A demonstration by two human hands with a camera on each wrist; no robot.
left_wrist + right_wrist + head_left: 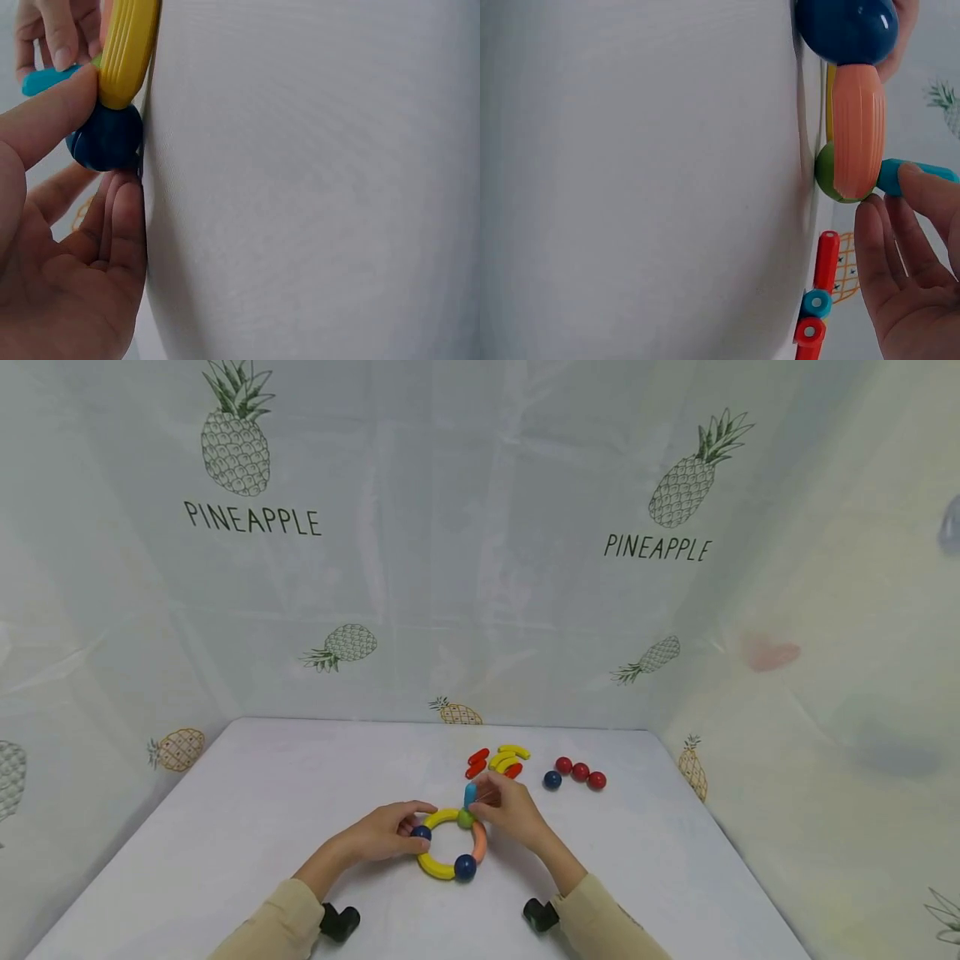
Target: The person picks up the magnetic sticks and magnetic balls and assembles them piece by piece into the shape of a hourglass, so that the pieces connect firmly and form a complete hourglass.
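Note:
A ring of curved rods and balls lies on the white table, made up of yellow curved rods [435, 867], an orange curved rod [859, 131], navy balls [465, 867] and a green ball [466, 819]. At its left side my left hand [386, 833] grips the ring, thumb and fingers around a navy ball [109, 139] beside a yellow rod [129, 52]. My right hand [513, 814] pinches a short light blue rod [470, 795], which stands upright with its lower end at the green ball. The exact contact there is partly hidden.
Behind the right hand lie several red rods [478, 757] and yellow curved rods [514, 750]. Farther right sit three red balls [581, 772] and a loose navy ball [552, 779]. A pineapple-printed cloth [465, 568] hangs behind the table [337, 752].

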